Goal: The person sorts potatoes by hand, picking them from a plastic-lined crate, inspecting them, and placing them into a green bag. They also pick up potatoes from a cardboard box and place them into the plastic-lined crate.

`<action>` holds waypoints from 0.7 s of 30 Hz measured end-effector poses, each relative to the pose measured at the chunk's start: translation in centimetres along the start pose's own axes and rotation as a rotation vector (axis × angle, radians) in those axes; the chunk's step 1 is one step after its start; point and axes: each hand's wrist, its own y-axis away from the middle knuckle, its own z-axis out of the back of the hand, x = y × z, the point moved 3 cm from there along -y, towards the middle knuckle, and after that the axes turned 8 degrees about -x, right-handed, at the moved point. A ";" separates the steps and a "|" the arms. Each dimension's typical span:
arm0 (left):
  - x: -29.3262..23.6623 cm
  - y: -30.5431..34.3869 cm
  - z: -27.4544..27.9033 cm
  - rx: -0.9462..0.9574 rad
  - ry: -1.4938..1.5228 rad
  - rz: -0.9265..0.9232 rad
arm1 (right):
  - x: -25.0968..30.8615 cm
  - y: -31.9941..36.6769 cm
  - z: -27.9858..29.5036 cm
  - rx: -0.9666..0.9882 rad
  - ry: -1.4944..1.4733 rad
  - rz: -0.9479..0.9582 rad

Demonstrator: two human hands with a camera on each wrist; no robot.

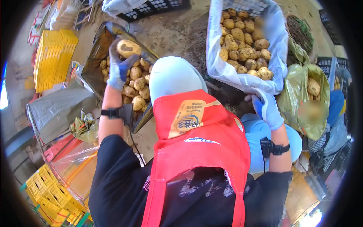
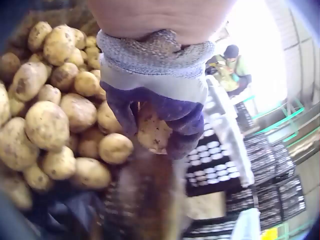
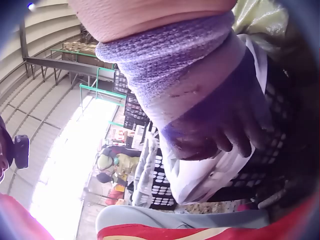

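Note:
My gloved left hand (image 1: 120, 68) grips a large potato (image 1: 128, 48) with a brown patch, its fingers curled round it in the left wrist view. Below that hand, several loose potatoes (image 1: 137, 82) lie in a dark plastic-lined container (image 1: 90, 62). My gloved right hand (image 1: 267, 110) is at the near edge of a crate lined with a white plastic liner (image 1: 242, 83) and filled with potatoes (image 1: 247, 53). In the right wrist view the curled right fingers (image 3: 235, 135) hold the liner over the black crate's rim, partly hiding it.
A greenish plastic bag (image 1: 291, 87) with potatoes stands right of the lined crate. Stacked yellow crates (image 1: 55, 58) are at the left, and a black crate (image 1: 155, 9) is at the back. A person (image 2: 232, 70) sits farther off in the left wrist view.

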 end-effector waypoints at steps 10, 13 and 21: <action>-15.0 11.4 -23.1 0.660 -0.280 -0.464 | 4.8 2.4 -0.1 0.092 -0.888 0.083; -12.4 15.7 -28.3 0.774 -0.216 -0.351 | 4.5 4.6 2.6 -0.002 -0.675 0.168; -8.0 20.4 -32.0 0.855 0.033 -0.027 | 0.1 8.2 4.1 -0.249 -0.464 0.006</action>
